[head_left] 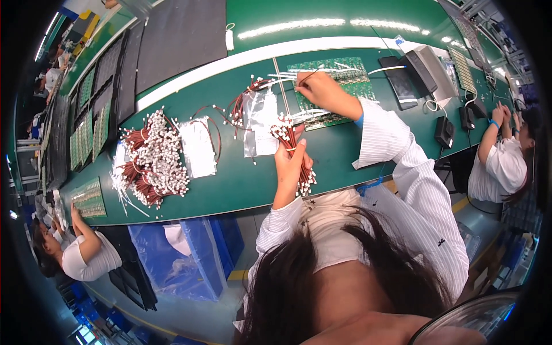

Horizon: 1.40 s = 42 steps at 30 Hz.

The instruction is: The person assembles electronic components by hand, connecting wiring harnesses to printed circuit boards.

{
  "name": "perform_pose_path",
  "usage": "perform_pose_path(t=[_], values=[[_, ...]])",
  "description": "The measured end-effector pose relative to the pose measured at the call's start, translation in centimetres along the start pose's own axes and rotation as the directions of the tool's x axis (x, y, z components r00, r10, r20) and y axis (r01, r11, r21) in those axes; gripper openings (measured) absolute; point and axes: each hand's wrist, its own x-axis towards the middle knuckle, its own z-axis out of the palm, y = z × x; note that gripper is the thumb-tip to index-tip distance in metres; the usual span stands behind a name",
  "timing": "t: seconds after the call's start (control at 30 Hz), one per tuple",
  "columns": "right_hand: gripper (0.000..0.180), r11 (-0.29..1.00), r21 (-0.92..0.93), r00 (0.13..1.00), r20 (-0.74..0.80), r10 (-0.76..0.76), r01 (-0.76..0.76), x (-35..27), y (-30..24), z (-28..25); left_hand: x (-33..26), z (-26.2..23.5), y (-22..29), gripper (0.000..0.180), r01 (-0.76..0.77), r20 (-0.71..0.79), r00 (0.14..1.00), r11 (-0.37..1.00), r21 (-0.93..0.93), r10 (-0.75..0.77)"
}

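My left hand (291, 163) is closed around a bundle of brown-red wires (306, 172) with white connectors at both ends. A pale tie circles the bundle near its middle. To the upper right, over a green circuit board panel (336, 122), my right hand (325, 92) has its fingers pinched together. White cable ties (345, 69) lie across the panel beside those fingertips; what is between them I cannot make out. Left of my hands are a clear plastic bag (260, 123) and some loose brown-red wires (237, 107).
A large heap of wire bundles with white connectors (164, 158) covers the table's left part, beside a white-labelled bag (199, 148). Black adapters (444, 132) and a dark box (418, 73) stand right. Co-workers sit at both sides. A blue bin (172, 259) stands below the table edge.
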Motion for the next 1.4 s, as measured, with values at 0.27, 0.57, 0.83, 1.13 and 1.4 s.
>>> perform_pose_path(t=[0.27,0.57,0.83,1.13,1.4], values=[[0.011,0.879,-0.474,0.993,0.12,0.004,0.053,-1.1,2.0,0.6,0.6,0.3,-0.7,0.034,0.03,0.031,0.999,0.999,0.028,-0.03],[0.019,0.923,-0.382,0.998,0.059,-0.023,0.043,0.4,1.4,0.3,1.2,0.2,-0.3,0.033,-0.007,0.063,0.998,0.998,0.058,0.004],[0.012,0.959,-0.283,0.997,0.069,0.03,-0.009,0.7,1.0,2.2,0.0,-1.7,-0.5,0.031,-0.02,-0.017,1.0,0.997,0.079,0.022],[0.017,0.975,-0.162,0.953,0.239,0.187,-0.151,-0.1,-1.7,-1.8,-2.6,0.6,4.4,0.012,-0.137,-0.034,0.99,0.981,-0.134,0.134],[0.019,0.888,0.458,0.997,0.079,0.011,-0.046,-0.2,-10.2,-6.8,-3.4,1.3,6.6,0.017,-0.094,0.16,0.983,0.996,-0.005,0.094]])
